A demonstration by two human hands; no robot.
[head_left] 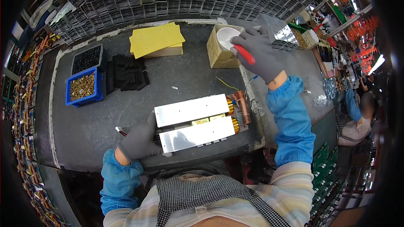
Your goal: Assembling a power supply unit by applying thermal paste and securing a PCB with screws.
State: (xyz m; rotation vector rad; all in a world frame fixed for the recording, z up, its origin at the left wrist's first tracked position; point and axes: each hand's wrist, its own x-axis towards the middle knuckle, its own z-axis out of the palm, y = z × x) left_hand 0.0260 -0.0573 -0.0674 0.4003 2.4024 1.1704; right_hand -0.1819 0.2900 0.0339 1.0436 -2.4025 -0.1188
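Across the dark workbench [84, 130], the main risk sits at the near edge: the circuit-board assembly [198, 135], topped by two long silver heat-sink bars, lies close to that edge, so a tug from the left hand [141, 139] could slide its near side over. That hand is partly curled around the assembly's left end, thumb at the near corner; whether it grips firmly or merely steadies, I cannot tell. A hard push there could also knock the bars out of line.

Farther right, the cardboard-coloured box [225, 57] holds a white bowl [227, 37] near its top; if the right hand [257, 52] caught the rim, the bowl could tip and spill whatever is inside. The right hand is closed around a red-handled tool [244, 54], which might scratch a bar or nick the copper coil [241, 107] if it slipped over the assembly. The loose yellow-green wire [227, 85], reaching from the far right end toward the box, could snag on a sleeve.

The bars cover most of the components beneath them, and the left fingers are partly hidden by the assembly's end. The bowl's contents cannot be made out. The tool's working end does not show clearly, so its type is uncertain. A tiny pale piece [174, 87] beyond the far bar is too small to identify.
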